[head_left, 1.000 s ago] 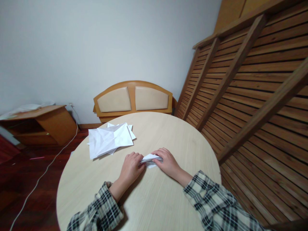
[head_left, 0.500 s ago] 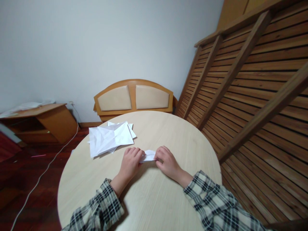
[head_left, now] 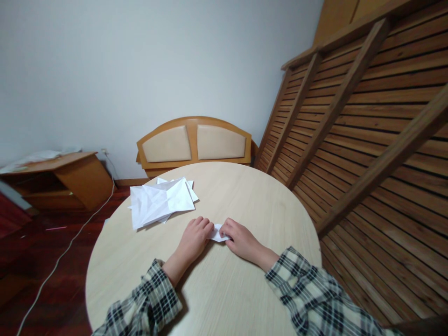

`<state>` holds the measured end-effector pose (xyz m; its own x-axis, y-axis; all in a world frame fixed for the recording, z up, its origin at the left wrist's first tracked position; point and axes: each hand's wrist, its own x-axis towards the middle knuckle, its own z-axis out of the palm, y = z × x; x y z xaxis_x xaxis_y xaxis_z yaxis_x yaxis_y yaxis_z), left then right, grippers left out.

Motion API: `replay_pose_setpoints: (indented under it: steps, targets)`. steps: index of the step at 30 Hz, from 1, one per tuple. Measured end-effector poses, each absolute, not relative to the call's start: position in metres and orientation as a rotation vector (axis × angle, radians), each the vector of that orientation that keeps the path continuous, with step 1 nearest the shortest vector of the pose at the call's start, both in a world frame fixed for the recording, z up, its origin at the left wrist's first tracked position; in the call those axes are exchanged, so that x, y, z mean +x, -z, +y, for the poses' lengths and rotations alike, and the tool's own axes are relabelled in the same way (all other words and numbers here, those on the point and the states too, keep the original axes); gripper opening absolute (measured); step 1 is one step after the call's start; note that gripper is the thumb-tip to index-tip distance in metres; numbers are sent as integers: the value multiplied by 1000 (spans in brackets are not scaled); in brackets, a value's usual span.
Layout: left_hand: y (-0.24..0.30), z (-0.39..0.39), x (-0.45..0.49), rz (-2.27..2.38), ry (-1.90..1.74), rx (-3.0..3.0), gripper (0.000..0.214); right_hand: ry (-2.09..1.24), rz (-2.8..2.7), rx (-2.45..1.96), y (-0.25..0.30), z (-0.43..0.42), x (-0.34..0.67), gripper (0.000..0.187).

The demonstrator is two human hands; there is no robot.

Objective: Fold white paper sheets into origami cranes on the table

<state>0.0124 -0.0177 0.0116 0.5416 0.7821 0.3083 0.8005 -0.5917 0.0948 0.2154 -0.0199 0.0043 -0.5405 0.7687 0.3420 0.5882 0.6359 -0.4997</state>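
Observation:
A small piece of folded white paper (head_left: 217, 233) is held between my two hands, low over the middle of the round table (head_left: 224, 284). My left hand (head_left: 196, 237) grips its left end with curled fingers. At the other end, my right hand (head_left: 241, 239) pinches the paper between thumb and bent fingers. Part of the paper is covered by the fingers, so its full shape is hidden. Beyond my left hand lies a loose stack of creased white paper sheets (head_left: 161, 200).
A wooden headboard (head_left: 194, 140) with two padded panels stands past the table's far edge. Wooden slats (head_left: 350, 154) lean along the right side. To the left are a low wooden desk (head_left: 80, 182) with papers on top and a white cable (head_left: 66, 249) across the dark floor.
Both hands have shifted slightly closer together and a little toward me. Less of the folded paper shows between them. The paper stack has stayed put.

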Motion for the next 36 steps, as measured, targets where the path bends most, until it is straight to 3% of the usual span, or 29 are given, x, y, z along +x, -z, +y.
replay_pose_setpoints:
  steps: [5,8,23,36]
  targets:
    - [-16,-22,3,-1352,738,-3012,56,-475,-2297,-1034,-3,-20,217,32]
    - [-20,-27,0,-1298,775,-3110,62,-494,-2289,-1025,-1,-19,218,31]
    - [-14,-25,4,-1312,902,-3140,34,-540,-2307,-989,0,-19,217,31]
    - [-13,-25,4,-1333,867,-3118,10,-490,-2396,-945,-10,-26,221,16]
